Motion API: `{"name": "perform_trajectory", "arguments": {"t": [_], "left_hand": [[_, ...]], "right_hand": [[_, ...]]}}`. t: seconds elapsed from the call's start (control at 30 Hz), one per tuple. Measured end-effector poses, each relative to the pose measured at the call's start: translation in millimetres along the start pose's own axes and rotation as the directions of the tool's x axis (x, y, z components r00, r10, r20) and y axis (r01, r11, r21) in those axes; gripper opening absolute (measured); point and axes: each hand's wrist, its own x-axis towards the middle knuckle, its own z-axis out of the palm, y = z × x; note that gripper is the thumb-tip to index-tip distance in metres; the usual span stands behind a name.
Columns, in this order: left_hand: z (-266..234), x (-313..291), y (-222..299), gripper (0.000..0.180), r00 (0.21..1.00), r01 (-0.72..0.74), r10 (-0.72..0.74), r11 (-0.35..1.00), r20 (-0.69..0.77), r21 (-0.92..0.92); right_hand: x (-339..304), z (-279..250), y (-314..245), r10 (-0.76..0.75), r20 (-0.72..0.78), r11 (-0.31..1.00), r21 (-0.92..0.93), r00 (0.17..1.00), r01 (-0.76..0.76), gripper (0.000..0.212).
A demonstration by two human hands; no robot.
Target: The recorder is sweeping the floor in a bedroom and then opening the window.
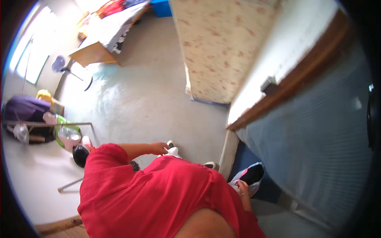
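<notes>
Head view: one hand on a bag, lots to snag on

So, starting far left: a metal-legged rack stood by the wall with a purple bundle and a clear bag around it, all looking pretty loose. An elbow swung that way could have dragged something down. The fan stood farther off, well apart from both hands.

Next, the left hand was out in front of the red top, fingertips right at some white cloth. Couldn't tell if it was pinching the cloth or just touching it. If it was a pinch, a careless step could have tugged the cloth.

Just right of that, two shoes poked out, the right one near a raised ledge. That was my main worry: eyes on the bag, toe on the ledge, stumble.

Far right, the right hand had its fingers closed on the near edge of a plastic bag, low down over the dark blue patch. A black item showed in its open mouth. One-edge grip, thin plastic: it could have torn, or tipped the item out. The ribbed screen beyond was another possible snag.
</notes>
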Motion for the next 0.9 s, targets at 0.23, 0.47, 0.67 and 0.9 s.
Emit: {"name": "perform_trajectory", "arguments": {"t": [0.23, 0.47, 0.67, 0.9], "left_hand": [[-10, -10, 39, 0.043, 0.887, -0.444, 0.443, 0.896, -0.132, 0.020], [-37, -66, 1, 0.037, 0.795, -0.540, 0.461, 0.244, -0.393, -0.806], [-57, -73, -125, 0.044, 0.647, -0.752, 0.258, 0.061, -0.718, -0.656], [-58, -145, -171, 0.067, 0.774, -0.529, 0.088, -0.454, -0.627, -0.717]], "right_hand": [[-71, 206, -204, -0.422, 0.530, 0.907, 0.257, 0.736, 0.335, 0.038], [-171, 432, -253, -0.510, 0.820, 0.664, 0.184, 0.260, 0.725, 0.044], [-205, 547, -212, -0.154, 0.980, 0.727, 0.024, 0.129, 0.686, 0.043], [-207, 630, -196, 0.110, 0.953, 0.353, 0.230, -0.284, 0.907, 0.031]]}}
